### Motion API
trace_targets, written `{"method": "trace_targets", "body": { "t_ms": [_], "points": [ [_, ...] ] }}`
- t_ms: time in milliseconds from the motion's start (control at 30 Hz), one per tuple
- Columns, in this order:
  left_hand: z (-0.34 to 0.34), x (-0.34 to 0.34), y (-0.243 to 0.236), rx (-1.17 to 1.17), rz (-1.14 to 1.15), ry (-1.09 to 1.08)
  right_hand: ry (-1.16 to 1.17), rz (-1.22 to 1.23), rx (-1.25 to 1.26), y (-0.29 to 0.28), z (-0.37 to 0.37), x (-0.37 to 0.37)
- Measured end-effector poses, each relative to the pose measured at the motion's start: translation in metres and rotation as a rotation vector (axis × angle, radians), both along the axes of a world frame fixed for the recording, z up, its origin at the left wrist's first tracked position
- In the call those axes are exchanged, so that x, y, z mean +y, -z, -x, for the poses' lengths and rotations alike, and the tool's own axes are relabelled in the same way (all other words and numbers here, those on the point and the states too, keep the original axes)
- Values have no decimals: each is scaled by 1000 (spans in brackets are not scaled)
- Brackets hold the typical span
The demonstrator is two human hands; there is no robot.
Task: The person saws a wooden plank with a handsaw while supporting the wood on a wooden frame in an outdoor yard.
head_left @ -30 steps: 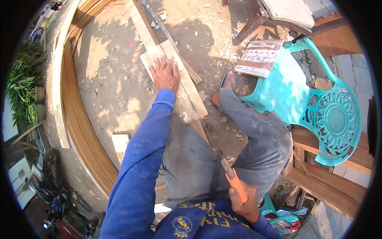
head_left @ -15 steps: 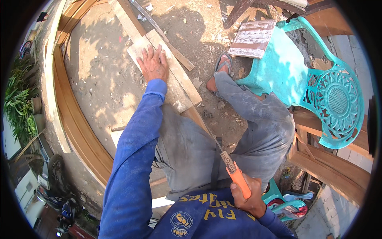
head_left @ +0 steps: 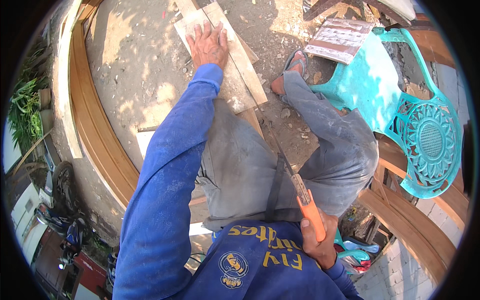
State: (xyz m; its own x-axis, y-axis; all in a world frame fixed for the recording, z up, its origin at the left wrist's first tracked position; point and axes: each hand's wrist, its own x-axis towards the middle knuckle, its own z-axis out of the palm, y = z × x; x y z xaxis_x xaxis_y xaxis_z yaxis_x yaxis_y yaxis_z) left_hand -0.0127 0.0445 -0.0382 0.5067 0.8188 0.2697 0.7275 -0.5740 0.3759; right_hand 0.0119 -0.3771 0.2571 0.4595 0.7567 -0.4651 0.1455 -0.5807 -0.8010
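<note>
My left hand lies flat on a pale, dusty wooden board, fingers spread and pressing down. A cut line runs lengthwise through this board, with a narrower strip along its right side. My right hand, low in front of my shirt, is closed around the orange handle of a handsaw. Its thin blade slants up and left to the near end of the board, meeting it at the cut line. Another wooden piece shows beneath the board. The blade's tip is hidden.
A turquoise plastic chair stands at the right with a white-smeared brown panel on its seat. Brown wooden frames lie left and lower right. My sandalled foot rests on the dirt floor. A motorcycle is at far left.
The saw and my right hand have drawn back slightly from the board, baring more blade. My left hand still presses the board. The whole view has shifted.
</note>
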Motion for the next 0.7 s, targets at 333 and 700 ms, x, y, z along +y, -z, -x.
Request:
{"method": "trace_targets", "body": {
  "t_ms": [333, 700],
  "points": [
    [-3, -4, 17, 13, -94, -45, 48, -145, -64, 122, -15, 134],
    [-6, -2, 14, -20, -11, 3, 15, 13, -9, 49, -3, 17]
  ]
}}
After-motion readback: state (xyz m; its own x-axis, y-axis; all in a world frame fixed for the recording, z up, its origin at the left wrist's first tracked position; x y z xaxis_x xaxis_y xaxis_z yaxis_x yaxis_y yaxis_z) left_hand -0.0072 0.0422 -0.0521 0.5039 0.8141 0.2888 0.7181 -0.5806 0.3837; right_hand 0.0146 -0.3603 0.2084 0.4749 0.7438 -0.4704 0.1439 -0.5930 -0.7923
